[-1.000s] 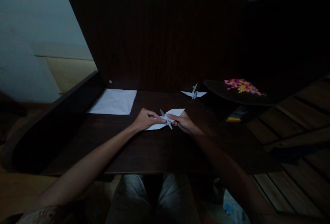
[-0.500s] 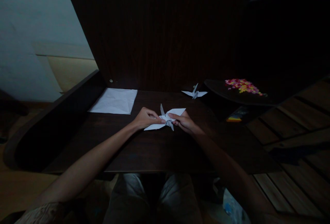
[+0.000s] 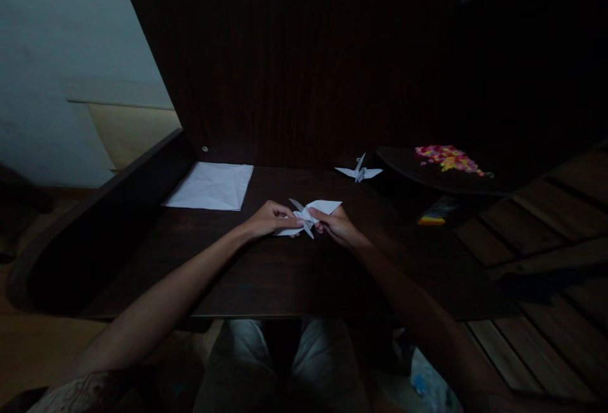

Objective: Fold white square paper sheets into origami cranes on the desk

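Observation:
A white origami crane (image 3: 324, 206) is held between both hands above the dark desk (image 3: 266, 280). My left hand (image 3: 272, 220) pinches its left wing close to the body, thumb on top. My right hand (image 3: 338, 224) grips the right side, the thumb lying over the paper near the body and the wing spreading out beyond it. The crane's two narrow points stick out, one up and to the left, the other down and to the right. The fingers beneath the paper are partly hidden.
White square paper sheets (image 3: 211, 186) lie at the back left of the desk. Another white paper crane (image 3: 360, 173) stands at the back right. Farther right, a dark shelf (image 3: 403, 169) carries a heap of small pink, red and yellow pieces (image 3: 451, 159). A raised side panel (image 3: 104, 216) borders the left.
The crane has turned slightly, its upper narrow point now leaning farther left. My left fingers have come further under the left wing, and less of that wing shows.

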The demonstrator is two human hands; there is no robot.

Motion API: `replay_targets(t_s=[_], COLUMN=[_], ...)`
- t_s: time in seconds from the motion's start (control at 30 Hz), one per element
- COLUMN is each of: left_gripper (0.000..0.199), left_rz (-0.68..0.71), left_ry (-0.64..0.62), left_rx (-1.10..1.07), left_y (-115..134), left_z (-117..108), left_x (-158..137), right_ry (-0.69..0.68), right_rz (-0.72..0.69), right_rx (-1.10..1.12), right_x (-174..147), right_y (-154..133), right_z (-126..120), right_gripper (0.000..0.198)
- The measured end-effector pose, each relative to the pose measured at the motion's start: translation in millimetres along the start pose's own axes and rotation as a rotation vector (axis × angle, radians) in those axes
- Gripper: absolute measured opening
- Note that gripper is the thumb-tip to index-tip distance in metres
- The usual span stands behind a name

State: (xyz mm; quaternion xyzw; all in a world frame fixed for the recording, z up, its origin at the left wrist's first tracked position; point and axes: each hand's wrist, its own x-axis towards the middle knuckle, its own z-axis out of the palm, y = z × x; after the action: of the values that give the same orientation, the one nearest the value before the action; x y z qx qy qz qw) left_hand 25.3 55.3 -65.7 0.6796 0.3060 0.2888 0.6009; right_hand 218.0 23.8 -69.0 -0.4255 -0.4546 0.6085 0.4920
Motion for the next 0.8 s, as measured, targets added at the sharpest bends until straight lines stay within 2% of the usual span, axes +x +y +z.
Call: replay_targets(t_s=[0.1, 0.2, 0.37, 0.8], left_gripper=[0.031, 0.032, 0.031, 0.027], left_rz=[0.008, 0.026, -0.022, -0.060], left_ry=[-0.041, -0.030, 0.020, 0.057], left_rx=[0.040, 0.069, 0.126, 0.171], left_y=[0.8, 2.3, 3.7, 9.3], left_z=[-0.8, -0.8, -1.1, -0.5], left_x=[-1.3, -2.6, -3.4, -3.8], right_ry=[-0.023, -0.040, -0.053, -0.002], right_rz=[-0.013, -0.017, 0.017, 0.026], right_rx=[-0.015, -0.058, -0.062, -0.052], right_x=[-1.2, -2.8, -3.7, -6.3], right_y=[-0.5, -2.1, -4.1, -9.0], right_z=[0.2, 0.1, -0.8, 1.2], right_gripper=[0.031, 0.031, 0.030, 0.030])
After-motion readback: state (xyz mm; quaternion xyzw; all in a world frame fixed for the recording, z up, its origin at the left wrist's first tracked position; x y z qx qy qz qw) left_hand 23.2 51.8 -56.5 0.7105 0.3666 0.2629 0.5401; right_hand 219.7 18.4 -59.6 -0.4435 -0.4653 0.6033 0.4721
